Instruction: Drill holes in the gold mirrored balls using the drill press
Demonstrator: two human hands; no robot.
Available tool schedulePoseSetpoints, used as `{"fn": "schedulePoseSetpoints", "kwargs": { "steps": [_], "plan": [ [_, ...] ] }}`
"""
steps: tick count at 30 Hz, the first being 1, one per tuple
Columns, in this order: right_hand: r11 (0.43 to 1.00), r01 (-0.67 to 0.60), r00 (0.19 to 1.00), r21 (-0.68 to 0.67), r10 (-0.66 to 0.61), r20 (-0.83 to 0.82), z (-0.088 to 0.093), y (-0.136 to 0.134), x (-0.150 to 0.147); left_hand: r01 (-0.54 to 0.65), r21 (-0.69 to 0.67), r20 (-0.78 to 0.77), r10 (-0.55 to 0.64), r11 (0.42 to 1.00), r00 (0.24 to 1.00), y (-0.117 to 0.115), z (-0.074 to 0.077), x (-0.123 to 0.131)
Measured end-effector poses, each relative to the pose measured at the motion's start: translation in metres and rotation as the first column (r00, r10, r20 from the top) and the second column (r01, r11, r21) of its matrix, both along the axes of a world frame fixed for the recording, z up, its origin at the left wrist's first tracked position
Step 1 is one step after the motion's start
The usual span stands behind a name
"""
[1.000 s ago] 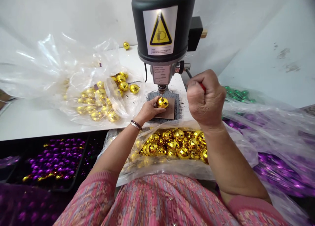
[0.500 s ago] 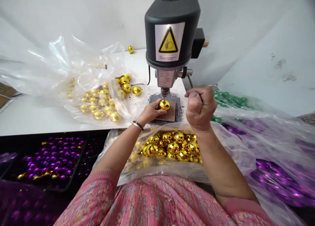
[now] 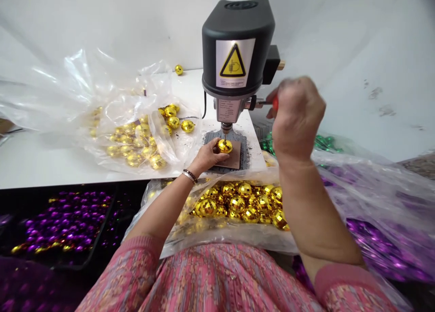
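While your left hand rests on the brown pad, its fingers are clamped on a gold mirror ball, seated on the pad directly beneath the drill bit of the bench drill. Bit contact with the ball cannot be confirmed. Your right hand, raised beside the drill and blurred, has its fingers curled together around a red handle. The pad lies on a gray mat scattered with dark shavings. A plastic bag of gold balls lies directly before you; a second bag lies left of the drill.
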State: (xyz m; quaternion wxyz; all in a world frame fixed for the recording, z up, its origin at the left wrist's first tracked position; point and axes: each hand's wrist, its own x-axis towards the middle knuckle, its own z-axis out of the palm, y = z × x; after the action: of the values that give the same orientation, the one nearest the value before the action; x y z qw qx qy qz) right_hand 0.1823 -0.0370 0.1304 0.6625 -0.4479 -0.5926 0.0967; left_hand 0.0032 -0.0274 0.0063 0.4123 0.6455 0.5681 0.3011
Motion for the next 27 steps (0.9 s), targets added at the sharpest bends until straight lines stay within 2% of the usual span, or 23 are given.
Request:
{"fn": "schedulePoseSetpoints", "kwargs": {
  "steps": [2,4,7,10,12,13,16,18,19,21,23,25,27],
  "plan": [
    [0.995,-0.046,0.998,-0.085,0.042,-0.045,0.023,0.011,0.002,0.015,-0.009,0.003,-0.015,1.0,1.0,-0.005,0.005,-0.003],
    [0.989,-0.091,0.994,-0.114,0.084,-0.066,0.035,0.019,0.005,0.057,-0.043,-0.011,-0.057,0.997,0.998,-0.013,0.01,-0.008],
    [0.985,-0.143,0.988,-0.101,0.136,-0.071,0.038,0.023,0.007,0.263,-0.124,0.015,-0.263,0.957,0.965,-0.024,0.017,-0.009],
    [0.982,-0.155,0.987,-0.108,0.148,-0.07,0.037,0.02,0.007,0.517,-0.191,0.132,-0.5,0.834,0.856,-0.032,0.022,0.002],
    [0.98,-0.155,0.986,-0.124,0.147,-0.072,0.038,0.018,0.007,0.573,-0.212,0.154,-0.552,0.792,0.82,-0.034,0.024,0.012],
    [0.979,-0.156,0.987,-0.131,0.147,-0.069,0.038,0.017,0.007,0.561,-0.214,0.137,-0.544,0.8,0.828,-0.034,0.025,0.015],
    [0.978,-0.164,0.986,-0.13,0.158,-0.054,0.037,0.016,0.008,0.379,-0.152,0.036,-0.379,0.913,0.925,-0.028,0.029,0.011],
    [0.98,-0.167,0.986,-0.109,0.162,-0.05,0.035,0.015,0.009,0.169,-0.06,-0.035,-0.172,0.984,0.985,-0.018,0.03,-0.005],
    [0.982,-0.163,0.986,-0.099,0.159,-0.05,0.033,0.015,0.009,0.053,-0.013,-0.064,-0.054,0.999,0.996,-0.011,0.03,-0.016],
    [0.985,-0.147,0.989,-0.088,0.143,-0.046,0.031,0.014,0.008,-0.181,0.068,-0.115,0.188,0.981,0.975,0.008,0.026,-0.041],
    [0.988,-0.132,0.991,-0.082,0.129,-0.039,0.028,0.014,0.008,-0.375,0.113,-0.147,0.389,0.92,0.909,0.032,0.019,-0.066],
    [0.988,-0.132,0.991,-0.08,0.13,-0.032,0.026,0.012,0.008,-0.491,0.139,-0.17,0.509,0.86,0.844,0.057,0.012,-0.086],
    [0.987,-0.137,0.99,-0.079,0.136,-0.026,0.025,0.01,0.008,-0.54,0.168,-0.209,0.565,0.825,0.798,0.079,0.007,-0.097]
  ]
}}
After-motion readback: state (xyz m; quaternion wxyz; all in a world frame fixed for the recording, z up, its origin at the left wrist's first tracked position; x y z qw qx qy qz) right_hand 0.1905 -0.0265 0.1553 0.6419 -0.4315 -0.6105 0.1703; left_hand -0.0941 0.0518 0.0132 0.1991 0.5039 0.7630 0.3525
